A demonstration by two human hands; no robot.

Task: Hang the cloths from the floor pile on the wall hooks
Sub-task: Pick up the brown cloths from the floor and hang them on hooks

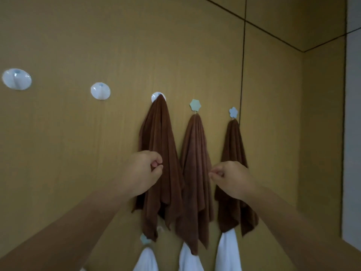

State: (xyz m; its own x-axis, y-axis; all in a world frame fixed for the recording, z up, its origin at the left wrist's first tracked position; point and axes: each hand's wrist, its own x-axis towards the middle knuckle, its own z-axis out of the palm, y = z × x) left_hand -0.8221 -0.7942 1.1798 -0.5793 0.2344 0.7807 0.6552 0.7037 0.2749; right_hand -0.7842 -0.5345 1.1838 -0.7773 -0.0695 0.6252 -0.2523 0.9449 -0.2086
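While both hands are reaching up toward the wall, neither is holding anything: the left hand is hanging in front of the first brown cloth with its fingers curled in and the thumb meeting the forefinger, and the right hand is doing the same between the second brown cloth and the third brown cloth, its fingertips pointing left with no fabric between them. Whether the left knuckles are brushing the first cloth cannot be told; the hand is overlapping its left fold about halfway down. That cloth is draping from a round white hook, bunched to a peak at the top and spreading into loose points below. Just to its right, the second cloth is hanging from a pale green flower hook, its edge touching the first. Farther right, the third is hanging from a pale blue flower hook, close to a dark vertical seam in the panelling. Below the brown row, three white cloths are showing at the bottom edge, each under a brown one; the leftmost is hanging from a small blue hook, and the other two are having their hooks hidden by brown fabric. To the left, two more round hooks are sitting bare on the wall, well apart from the hands.
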